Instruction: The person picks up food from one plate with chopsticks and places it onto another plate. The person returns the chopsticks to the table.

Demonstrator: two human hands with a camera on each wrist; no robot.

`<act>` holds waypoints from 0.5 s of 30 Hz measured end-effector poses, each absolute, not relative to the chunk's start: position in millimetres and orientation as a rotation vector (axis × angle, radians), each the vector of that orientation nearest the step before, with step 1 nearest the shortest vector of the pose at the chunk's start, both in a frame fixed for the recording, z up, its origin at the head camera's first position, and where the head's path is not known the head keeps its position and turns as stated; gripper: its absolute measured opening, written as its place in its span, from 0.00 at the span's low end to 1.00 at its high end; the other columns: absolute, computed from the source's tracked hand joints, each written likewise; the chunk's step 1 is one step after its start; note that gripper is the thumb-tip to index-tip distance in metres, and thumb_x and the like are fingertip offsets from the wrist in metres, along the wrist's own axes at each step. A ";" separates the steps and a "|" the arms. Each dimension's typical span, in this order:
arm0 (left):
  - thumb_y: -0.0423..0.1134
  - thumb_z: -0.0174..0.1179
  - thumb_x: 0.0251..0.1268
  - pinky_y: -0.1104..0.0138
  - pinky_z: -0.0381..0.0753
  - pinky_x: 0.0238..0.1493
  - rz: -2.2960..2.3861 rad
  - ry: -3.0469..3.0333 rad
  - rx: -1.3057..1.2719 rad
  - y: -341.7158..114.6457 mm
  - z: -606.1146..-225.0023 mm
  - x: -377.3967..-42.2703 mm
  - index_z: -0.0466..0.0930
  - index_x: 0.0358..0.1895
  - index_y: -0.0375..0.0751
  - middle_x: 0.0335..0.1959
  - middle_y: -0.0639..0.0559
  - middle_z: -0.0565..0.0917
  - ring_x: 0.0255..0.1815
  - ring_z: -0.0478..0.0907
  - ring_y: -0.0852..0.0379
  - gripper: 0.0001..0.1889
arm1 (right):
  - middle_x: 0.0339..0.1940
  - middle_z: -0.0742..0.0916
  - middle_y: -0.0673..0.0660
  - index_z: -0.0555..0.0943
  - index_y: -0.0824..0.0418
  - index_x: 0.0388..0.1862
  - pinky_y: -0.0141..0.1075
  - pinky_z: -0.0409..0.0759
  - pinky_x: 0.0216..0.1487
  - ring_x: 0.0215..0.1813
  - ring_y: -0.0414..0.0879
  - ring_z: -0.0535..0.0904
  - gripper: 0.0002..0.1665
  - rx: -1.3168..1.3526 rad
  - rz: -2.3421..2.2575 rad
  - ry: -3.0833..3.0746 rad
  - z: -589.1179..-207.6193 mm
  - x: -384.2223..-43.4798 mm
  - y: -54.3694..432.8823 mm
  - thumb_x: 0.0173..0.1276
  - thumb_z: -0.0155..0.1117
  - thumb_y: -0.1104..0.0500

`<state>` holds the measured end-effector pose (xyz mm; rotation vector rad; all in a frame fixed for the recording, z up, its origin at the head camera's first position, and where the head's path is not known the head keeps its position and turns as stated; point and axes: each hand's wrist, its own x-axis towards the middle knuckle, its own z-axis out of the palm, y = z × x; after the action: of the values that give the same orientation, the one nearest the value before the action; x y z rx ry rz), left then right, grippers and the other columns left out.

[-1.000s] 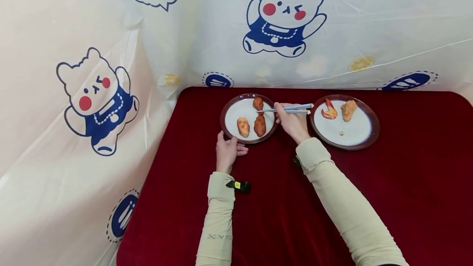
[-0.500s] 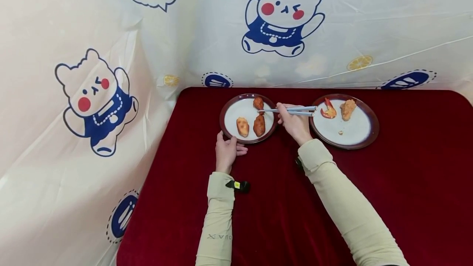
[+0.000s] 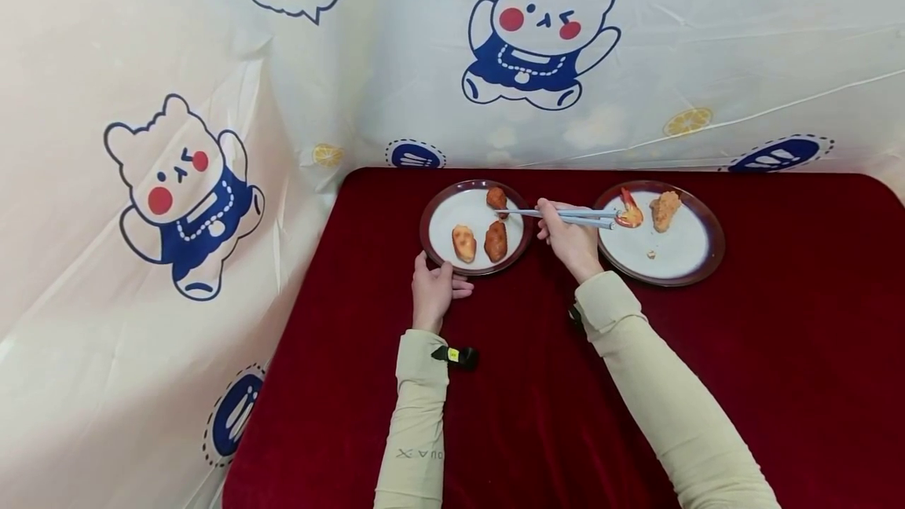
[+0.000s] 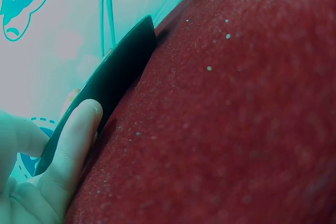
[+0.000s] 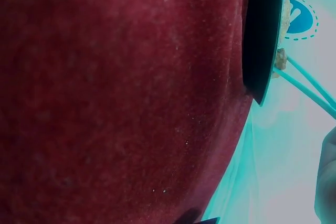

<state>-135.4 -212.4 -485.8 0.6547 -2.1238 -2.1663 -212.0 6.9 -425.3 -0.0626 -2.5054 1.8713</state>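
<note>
My left hand [image 3: 433,289] holds the near rim of the left plate [image 3: 426,228], thumb and finger at its edge; in the left wrist view a finger [image 4: 79,129] lies against its dark side. My right hand [image 3: 569,240] grips a pair of pale blue chopsticks [image 3: 580,215], their tips reaching left to a small brown fried chicken piece [image 3: 496,198] at the far side of this plate. A brown chicken wing [image 3: 496,243] and a golden one [image 3: 463,243] lie nearer. The right wrist view shows the chopsticks [image 5: 307,88] at the plate rim, partly hiding the tips' contact.
Close by on the right stands another brown-rimmed plate [image 3: 716,246] with a red-orange shrimp [image 3: 628,210], a fried chicken piece [image 3: 665,210] and a crumb [image 3: 651,255]. Dark red cloth [image 3: 523,383] covers the table. A printed white curtain [image 3: 410,61] hangs behind and at left.
My right hand and the chopsticks have moved right, their back ends now over the right plate. The small chicken piece has shifted slightly right. My left hand has stayed put.
</note>
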 end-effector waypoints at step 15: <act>0.35 0.46 0.71 0.59 0.90 0.30 -2.143 -2.114 0.656 -210.3 -485.2 -134.3 0.39 0.78 0.45 0.33 0.36 0.85 0.22 0.86 0.52 0.36 | 0.17 0.81 0.42 0.87 0.62 0.43 0.24 0.78 0.20 0.19 0.34 0.78 0.21 -0.085 1.896 -2.472 -425.9 -209.8 8.7 0.70 0.59 0.46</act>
<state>-134.3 -210.3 -485.2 0.6565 -2.1139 -2.1425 -209.8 8.7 -425.9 -0.0846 -2.4718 1.8958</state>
